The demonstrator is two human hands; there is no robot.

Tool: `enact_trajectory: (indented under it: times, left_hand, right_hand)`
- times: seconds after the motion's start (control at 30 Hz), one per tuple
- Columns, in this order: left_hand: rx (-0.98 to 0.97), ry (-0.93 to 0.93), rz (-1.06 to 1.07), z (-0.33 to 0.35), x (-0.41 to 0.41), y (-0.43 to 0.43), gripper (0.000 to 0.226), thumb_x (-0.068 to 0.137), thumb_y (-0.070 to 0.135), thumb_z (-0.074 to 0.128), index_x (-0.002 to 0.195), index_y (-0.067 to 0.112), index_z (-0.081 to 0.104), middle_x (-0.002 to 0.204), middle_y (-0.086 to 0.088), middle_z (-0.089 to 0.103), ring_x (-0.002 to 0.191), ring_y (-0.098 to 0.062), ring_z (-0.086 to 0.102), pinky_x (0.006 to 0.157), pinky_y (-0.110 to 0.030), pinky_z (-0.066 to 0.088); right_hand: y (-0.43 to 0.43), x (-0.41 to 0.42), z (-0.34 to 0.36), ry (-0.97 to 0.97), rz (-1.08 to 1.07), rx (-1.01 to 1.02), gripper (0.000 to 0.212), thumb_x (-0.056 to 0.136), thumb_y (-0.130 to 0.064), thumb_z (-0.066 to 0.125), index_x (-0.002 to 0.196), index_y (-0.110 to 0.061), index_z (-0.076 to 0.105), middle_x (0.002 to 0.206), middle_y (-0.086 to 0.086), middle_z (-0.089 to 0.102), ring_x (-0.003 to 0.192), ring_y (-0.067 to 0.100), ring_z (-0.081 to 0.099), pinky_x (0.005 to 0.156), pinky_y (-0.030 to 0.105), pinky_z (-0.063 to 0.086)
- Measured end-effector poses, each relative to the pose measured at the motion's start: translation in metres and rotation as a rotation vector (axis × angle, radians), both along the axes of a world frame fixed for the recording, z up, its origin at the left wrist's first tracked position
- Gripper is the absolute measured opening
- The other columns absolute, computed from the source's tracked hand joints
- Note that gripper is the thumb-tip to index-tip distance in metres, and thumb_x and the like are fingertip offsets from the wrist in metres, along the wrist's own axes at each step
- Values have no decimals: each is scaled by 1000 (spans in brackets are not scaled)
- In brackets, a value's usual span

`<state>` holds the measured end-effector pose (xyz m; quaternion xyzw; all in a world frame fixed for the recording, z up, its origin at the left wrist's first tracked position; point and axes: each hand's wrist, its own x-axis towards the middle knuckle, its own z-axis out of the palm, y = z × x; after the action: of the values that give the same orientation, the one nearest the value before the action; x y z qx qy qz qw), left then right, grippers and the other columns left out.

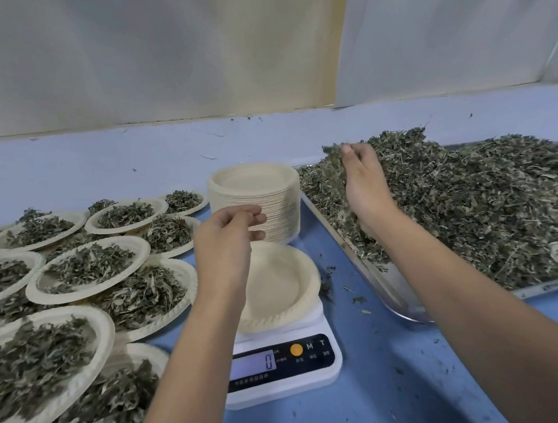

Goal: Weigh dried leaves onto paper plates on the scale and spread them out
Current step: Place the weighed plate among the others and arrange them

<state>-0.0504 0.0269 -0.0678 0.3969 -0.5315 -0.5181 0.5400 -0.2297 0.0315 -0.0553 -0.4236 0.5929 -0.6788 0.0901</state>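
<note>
Right now: white scale (288, 381) sits near centre on the blue table (409, 380), display (252, 365) reads 0, orange button (296, 349) just right of it. One empty paper plate (278, 280) is on the scale platform, no leaves in it. Just beyond it stands a tall stack of paper plates (254, 183), also empty on top. Left hand (225, 241) hangs above the far-left edge of the empty plate, in front of the stack; fingers loosely curled toward the thumb, nothing visible in them. Can't tell if the fingertips touch the stack. Right hand (364, 188) is raised over the far-left corner of the metal tray (395, 297), fingers closed around a clump of dried leaves (334, 157) that sticks out above the fingers and trails below the palm. The tray is on the right, heaped with the main pile of dried leaves (494, 209), its left rim close beside the scale and the stack. Filled plates (87, 266) cover the left side, overlapping each other, each with leaves spread across it. Loose leaf crumbs (359, 300) lie on the table between scale and tray. White sheeting (150, 52) hangs along the far edge.
</note>
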Motion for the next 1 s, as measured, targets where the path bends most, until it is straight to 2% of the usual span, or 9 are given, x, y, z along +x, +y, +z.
enact_trajectory:
  times: [0.1, 0.23, 0.37, 0.47, 0.53, 0.67, 0.77, 0.93, 1.0]
  left_hand:
    - [-77, -39, 128, 0, 7, -3, 26, 89, 6, 46, 80, 20, 66, 78, 6, 67, 64, -7, 57, 62, -16, 44]
    - [-138, -84, 271, -3, 20, -9, 27, 87, 10, 48, 78, 27, 67, 70, 6, 60, 52, -5, 46, 60, -29, 39]
    - [-141, -65, 306, -4, 29, -13, 27, 86, 10, 46, 79, 26, 67, 69, 5, 59, 45, -6, 38, 51, -28, 29]
    - [-144, -57, 302, -4, 32, -15, 27, 86, 9, 46, 79, 25, 66, 73, 4, 60, 52, -8, 44, 55, -27, 33]
    - [-147, -59, 300, -5, 33, -16, 27, 86, 9, 45, 81, 24, 67, 73, 4, 61, 51, -4, 46, 55, -21, 36]
    - [-144, -66, 305, -4, 34, -17, 26, 85, 9, 45, 83, 21, 69, 76, 3, 63, 61, -4, 52, 60, -21, 39]
    - [-138, -59, 307, -4, 34, -19, 27, 85, 9, 45, 83, 20, 69, 81, 1, 66, 72, -9, 55, 68, -24, 40]
    - [-129, -44, 306, -6, 36, -22, 27, 84, 8, 45, 80, 21, 68, 80, 1, 66, 69, -11, 54, 67, -25, 40]
    - [-124, -36, 303, -6, 36, -22, 27, 84, 8, 45, 79, 21, 67, 81, 1, 66, 70, -11, 55, 69, -26, 41]
  right_hand:
    - [-2, 22, 13, -130, 134, -20, 21, 103, -29, 34, 116, -20, 48, 91, -18, 49, 71, -15, 49, 62, 8, 38]
    - [-3, 49, 14, -398, 392, 75, 38, 103, -21, 33, 140, -18, 42, 141, -3, 46, 129, 14, 43, 106, 39, 40]
    - [-4, 69, -4, -562, 530, 195, 36, 102, -20, 38, 137, -14, 47, 129, 8, 57, 115, 25, 59, 79, 33, 56]
    - [-6, 81, -21, -562, 603, 258, 25, 99, -20, 44, 101, -13, 69, 98, 9, 72, 84, 21, 70, 60, 28, 58]
    - [-7, 88, -28, -469, 567, 282, 34, 96, -19, 45, 75, -14, 71, 73, 3, 68, 62, 13, 65, 53, 20, 51]
    - [-10, 93, -38, -82, 473, 407, 34, 96, -21, 37, 115, 0, 56, 114, 12, 59, 109, 20, 52, 85, 25, 42]
    - [-9, 95, -41, 150, 476, 454, 27, 96, -18, 40, 108, 1, 57, 98, 12, 57, 95, 28, 52, 68, 19, 36]
    - [-9, 95, -44, 332, 449, 463, 26, 87, -4, 62, 111, -14, 65, 117, -4, 62, 110, 10, 53, 89, 19, 42]
    - [-7, 95, -43, 313, 471, 404, 18, 87, -8, 64, 103, -17, 68, 105, -10, 65, 98, 1, 57, 80, 7, 42]
